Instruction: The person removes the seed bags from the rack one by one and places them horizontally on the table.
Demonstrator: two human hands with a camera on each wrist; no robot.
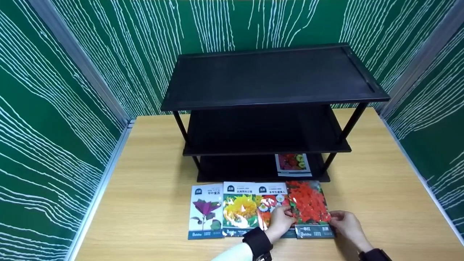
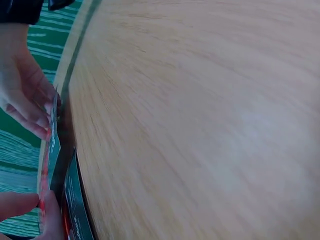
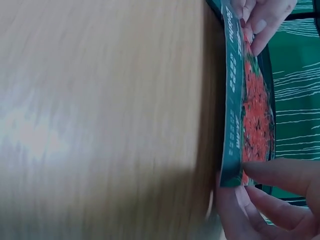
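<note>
A seed packet with red flowers [image 1: 309,203] is held by its two side edges. My left hand [image 1: 280,222] pinches its left edge, and my right hand [image 1: 347,227] pinches the right edge between thumb and fingers. In the right wrist view the red-flower packet [image 3: 256,115] is raised a little off the table, its dark green band facing the camera. Partly under my left hand lies a packet with red and white daisies [image 1: 272,201]. Left of that are a yellow-flower packet [image 1: 240,208] and a purple-flower packet [image 1: 206,212], side by side.
A black three-tier shelf [image 1: 268,79] stands behind the packets. On its bottom tier, toward the right, lies another flower packet [image 1: 293,164]. Green walls [image 1: 43,108] with white lines enclose the wooden table [image 1: 145,203] at the back and sides.
</note>
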